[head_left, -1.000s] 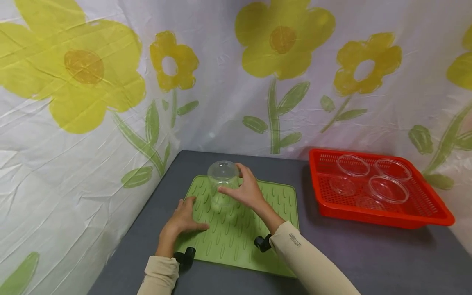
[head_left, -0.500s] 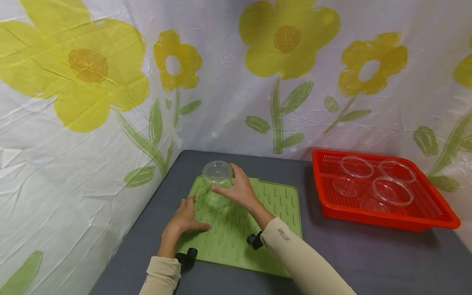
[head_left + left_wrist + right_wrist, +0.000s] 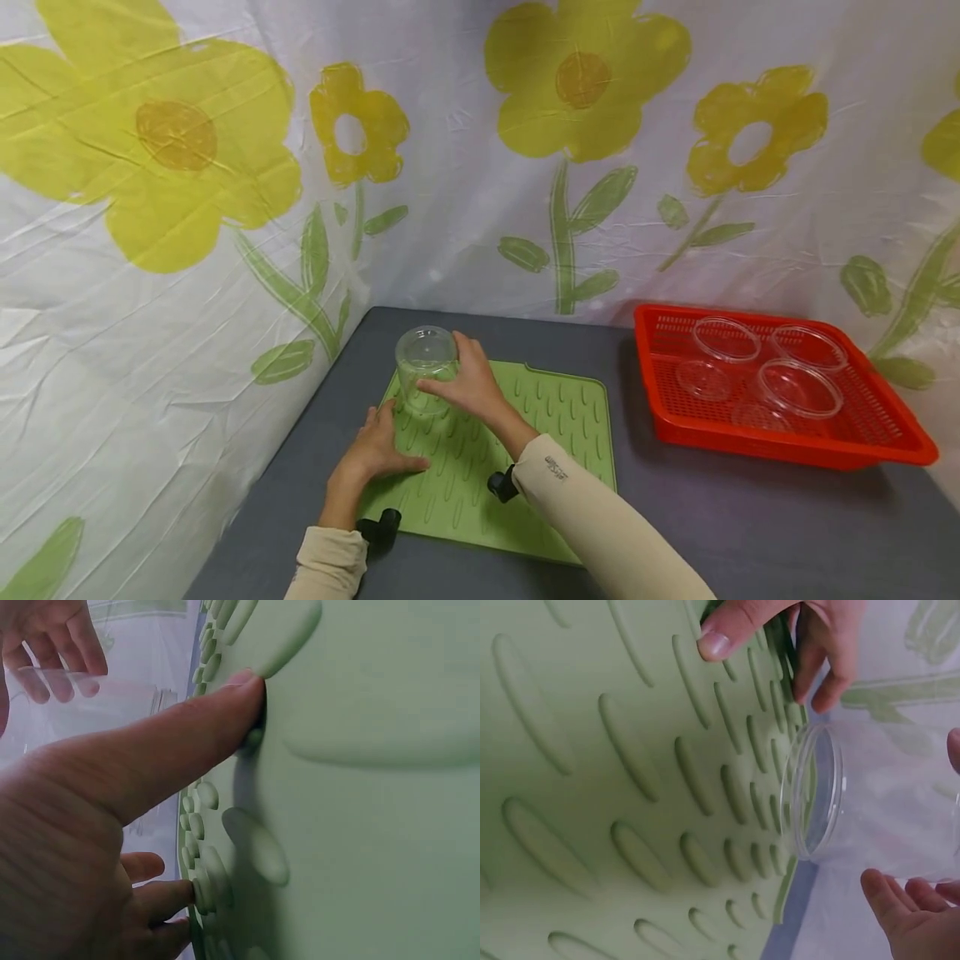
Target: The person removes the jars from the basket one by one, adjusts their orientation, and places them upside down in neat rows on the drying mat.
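A clear plastic jar [image 3: 424, 360] is over the far left corner of the green ridged mat [image 3: 517, 467]. My right hand [image 3: 474, 385] grips it from the right, with thumb and fingers on opposite sides. In the right wrist view the jar's ringed rim [image 3: 817, 791] faces the mat, so it is upside down; whether it touches the mat I cannot tell. My left hand [image 3: 375, 450] rests on the mat's left side with fingers spread. The left thumb [image 3: 202, 720] presses on the mat surface, and the left hand holds nothing.
On the right stands a red perforated basket [image 3: 750, 450] with several clear round plastic pieces, such as the front round container [image 3: 799, 388]. A flowered white cloth [image 3: 450, 167] hangs behind and to the left of the grey table [image 3: 697, 525].
My right hand has carried the jar leftward across the mat toward its far left corner. The left hand has stayed in place. The head view has shifted slightly.
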Action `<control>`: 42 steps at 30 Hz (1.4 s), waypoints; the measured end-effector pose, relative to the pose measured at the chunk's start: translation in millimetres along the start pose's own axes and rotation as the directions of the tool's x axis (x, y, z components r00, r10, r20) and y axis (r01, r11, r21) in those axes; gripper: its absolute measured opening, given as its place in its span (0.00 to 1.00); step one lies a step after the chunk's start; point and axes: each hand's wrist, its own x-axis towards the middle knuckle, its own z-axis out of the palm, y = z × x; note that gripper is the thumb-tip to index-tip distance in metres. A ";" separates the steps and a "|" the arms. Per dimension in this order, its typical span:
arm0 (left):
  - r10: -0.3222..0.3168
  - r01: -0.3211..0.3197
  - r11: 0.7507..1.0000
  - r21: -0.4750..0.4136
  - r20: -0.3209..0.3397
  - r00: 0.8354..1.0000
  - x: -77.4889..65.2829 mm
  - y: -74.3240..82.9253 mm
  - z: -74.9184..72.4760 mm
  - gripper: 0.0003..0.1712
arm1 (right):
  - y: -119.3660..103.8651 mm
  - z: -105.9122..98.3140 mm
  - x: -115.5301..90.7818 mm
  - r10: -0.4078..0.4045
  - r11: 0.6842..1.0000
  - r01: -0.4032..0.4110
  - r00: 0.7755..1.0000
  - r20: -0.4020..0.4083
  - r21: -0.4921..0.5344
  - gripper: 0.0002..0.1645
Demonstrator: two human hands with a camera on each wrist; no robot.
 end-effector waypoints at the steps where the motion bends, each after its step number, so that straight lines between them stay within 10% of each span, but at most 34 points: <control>1: 0.002 -0.002 1.000 0.004 -0.005 1.000 0.0 0.1 0.3 0.74 | 0.2 1.1 0.8 -0.004 1.000 0.004 1.000 0.002 0.001 0.62; 42: 0.038 -0.037 0.999 0.019 -0.035 0.999 -0.3 -0.6 0.0 0.67 | -2.3 18.5 10.2 0.080 0.995 -0.073 0.990 0.113 -0.060 0.64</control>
